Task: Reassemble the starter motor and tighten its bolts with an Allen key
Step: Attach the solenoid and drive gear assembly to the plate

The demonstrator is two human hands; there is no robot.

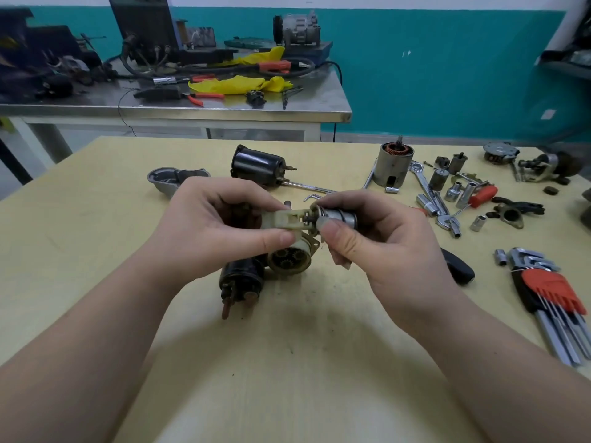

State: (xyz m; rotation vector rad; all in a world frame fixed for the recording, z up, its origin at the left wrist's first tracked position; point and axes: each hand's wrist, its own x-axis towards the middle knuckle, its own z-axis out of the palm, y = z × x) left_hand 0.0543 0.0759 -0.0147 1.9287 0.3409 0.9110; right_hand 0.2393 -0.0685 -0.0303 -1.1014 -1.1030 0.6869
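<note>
Two parts meet end to end above the worktop [319,362]: left hand [220,225] pinches the plastic lever [283,219], right hand [367,238] grips the metal plunger [339,217], axes level and aligned.

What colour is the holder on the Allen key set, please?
Red-orange plastic holder, head view.

Not seeing any readable text, label, brand or number anywhere. Wrench [427,187] shank possibly carrying stamped marks, too blurred to make out. Red holder [550,290] of the hex key set showing no legible print. Wall plate [548,114] on the teal wall looking blank at this sharpness.
</note>
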